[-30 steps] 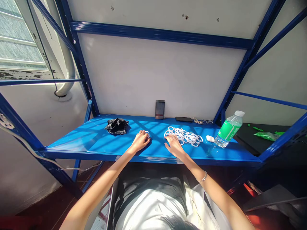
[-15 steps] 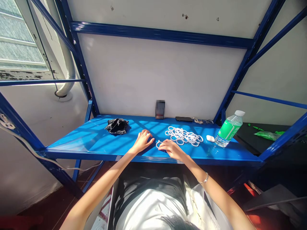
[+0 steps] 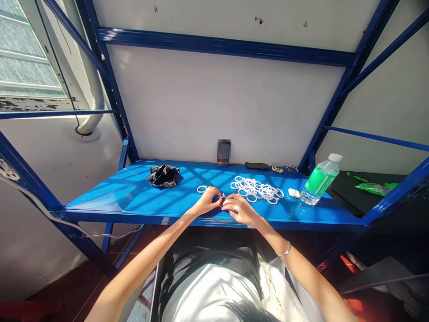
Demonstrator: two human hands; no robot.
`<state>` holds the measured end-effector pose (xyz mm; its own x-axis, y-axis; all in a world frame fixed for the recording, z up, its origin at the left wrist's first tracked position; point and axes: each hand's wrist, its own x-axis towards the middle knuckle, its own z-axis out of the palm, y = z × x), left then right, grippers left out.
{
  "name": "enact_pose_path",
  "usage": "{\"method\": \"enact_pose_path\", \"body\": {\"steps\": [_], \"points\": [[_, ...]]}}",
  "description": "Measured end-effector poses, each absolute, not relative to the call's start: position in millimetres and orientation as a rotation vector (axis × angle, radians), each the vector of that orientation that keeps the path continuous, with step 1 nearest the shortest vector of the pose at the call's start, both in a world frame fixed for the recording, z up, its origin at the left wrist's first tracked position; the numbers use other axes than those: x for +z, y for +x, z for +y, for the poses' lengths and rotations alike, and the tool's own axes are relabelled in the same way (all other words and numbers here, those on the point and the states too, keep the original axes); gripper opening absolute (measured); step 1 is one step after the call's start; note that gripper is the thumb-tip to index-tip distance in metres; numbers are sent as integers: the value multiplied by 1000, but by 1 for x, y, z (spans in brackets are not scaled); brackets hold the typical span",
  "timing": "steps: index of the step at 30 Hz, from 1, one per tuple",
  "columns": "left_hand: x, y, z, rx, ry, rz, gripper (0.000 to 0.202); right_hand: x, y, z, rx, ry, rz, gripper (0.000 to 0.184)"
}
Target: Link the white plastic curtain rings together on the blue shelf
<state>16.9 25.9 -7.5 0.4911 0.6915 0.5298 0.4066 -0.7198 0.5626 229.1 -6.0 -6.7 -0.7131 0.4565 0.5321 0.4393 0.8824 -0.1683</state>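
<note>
My left hand (image 3: 208,201) and my right hand (image 3: 240,210) meet near the table's front edge. Both are closed, fingertips pinched on a small white ring (image 3: 224,196) between them, partly hidden by the fingers. Just beyond my left hand, a single white ring (image 3: 197,189) lies flat on the blue table (image 3: 134,197). A loose pile of white rings (image 3: 259,190) is spread to the right of my hands.
A crumpled black plastic bag (image 3: 163,176) lies at the left. Against the wall stands a blurred dark upright object (image 3: 223,153), with a black phone-like slab (image 3: 256,166) and cable (image 3: 284,169) beside it. At the right are a small white case (image 3: 294,193) and a water bottle (image 3: 320,181).
My left hand has moved right and closed on the ring at my right fingertips. A single ring now shows on the table where that hand was. My right hand has hardly moved.
</note>
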Motion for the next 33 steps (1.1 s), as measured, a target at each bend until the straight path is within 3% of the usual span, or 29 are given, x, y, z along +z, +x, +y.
{"method": "enact_pose_path", "body": {"steps": [5,10,14,19,23,28,33], "points": [[-3,17,22,1057,2237,803,34,-4,230,-7,187,-788,-2250,21],[-4,17,23,928,2264,728,39,-2,230,-7,373,-894,-2267,32],[-3,16,22,916,2268,706,40,-3,230,-5,349,-845,-2304,14],[3,18,17,851,2036,605,40,-4,230,0,451,-836,-2233,12],[6,20,14,741,1971,530,41,-2,231,0,597,-825,-2207,15],[5,19,15,684,2008,524,44,-1,233,-3,1027,-767,-2247,31],[2,23,15,634,2035,429,46,3,231,-5,1117,-717,-2336,44]]}}
